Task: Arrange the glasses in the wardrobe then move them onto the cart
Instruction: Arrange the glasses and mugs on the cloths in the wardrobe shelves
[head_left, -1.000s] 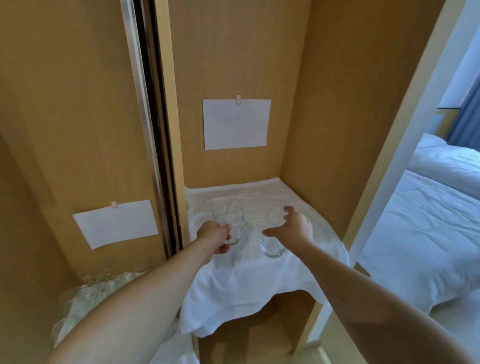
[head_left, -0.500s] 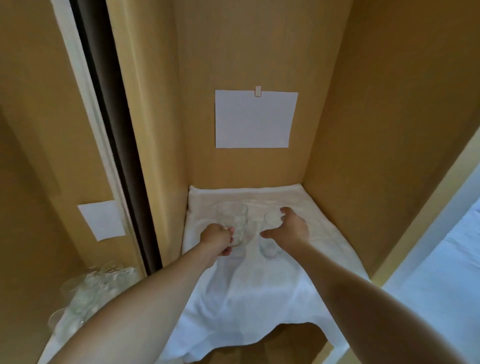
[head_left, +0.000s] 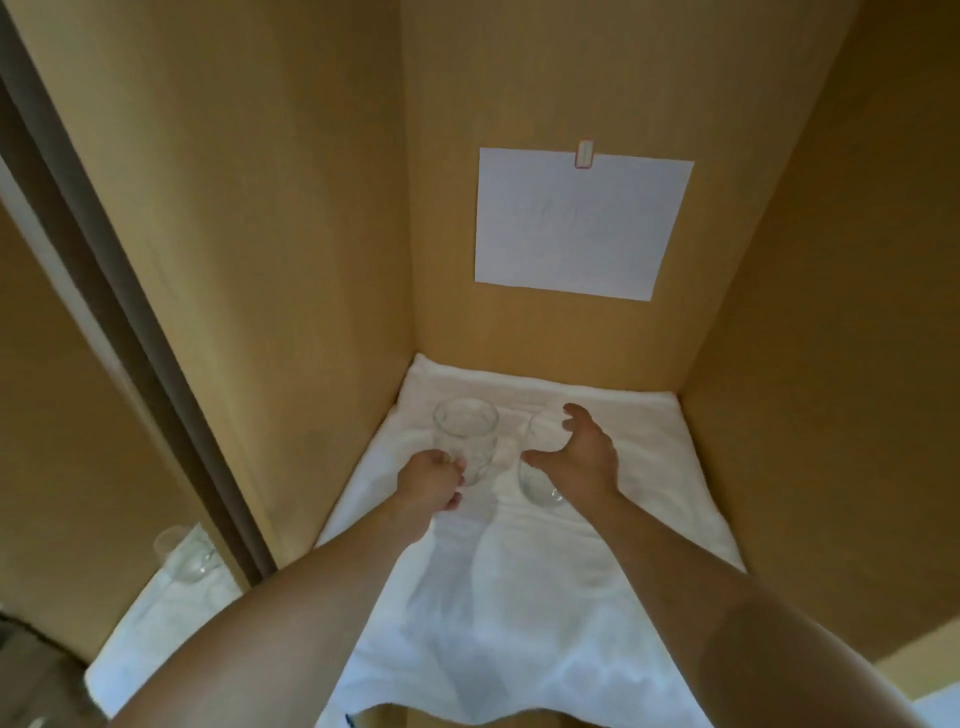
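Reaching into the wardrobe (head_left: 270, 218), my left hand (head_left: 428, 480) curls around the lower side of one clear glass (head_left: 466, 439) while my right hand (head_left: 579, 457) spreads its fingers over a second glass (head_left: 537, 475) just beside it, a hold I judge steadies both for lining up on the shelf. Both glasses look empty and stand on a white towel (head_left: 519, 597) draped over the shelf, likely as padding. A blank-looking paper sheet (head_left: 576, 223) hangs clipped to the back wall.
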